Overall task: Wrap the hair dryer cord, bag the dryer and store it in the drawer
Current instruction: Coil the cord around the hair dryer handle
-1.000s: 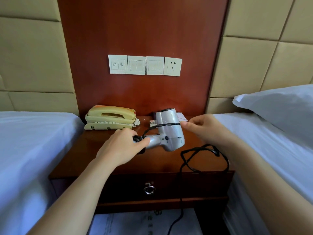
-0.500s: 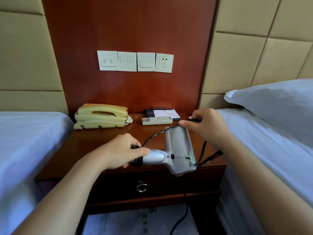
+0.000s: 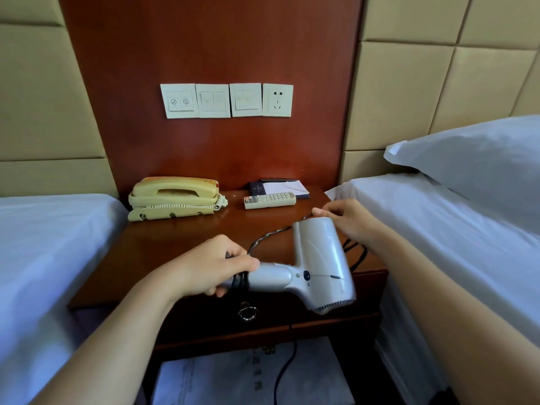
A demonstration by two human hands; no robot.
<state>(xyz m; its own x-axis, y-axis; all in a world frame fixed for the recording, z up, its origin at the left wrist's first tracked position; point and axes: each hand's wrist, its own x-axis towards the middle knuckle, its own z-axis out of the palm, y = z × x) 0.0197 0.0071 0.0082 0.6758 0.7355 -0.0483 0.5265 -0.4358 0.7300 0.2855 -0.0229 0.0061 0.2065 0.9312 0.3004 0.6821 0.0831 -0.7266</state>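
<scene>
Left hand (image 3: 209, 268) curled tight round handle of hair dryer (image 3: 320, 258), held above nightstand (image 3: 175, 241) front edge. Right hand (image 3: 349, 222) pinches black cord (image 3: 268, 237) at dryer's far end, I think. Drawer (image 3: 204, 314) closed.

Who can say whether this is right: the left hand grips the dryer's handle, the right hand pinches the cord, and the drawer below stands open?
One slip: the drawer is shut, its ring pull on the closed front, as the head view shows. The left hand does grip the hair dryer by its handle, and the right hand pinches the cord.
</scene>
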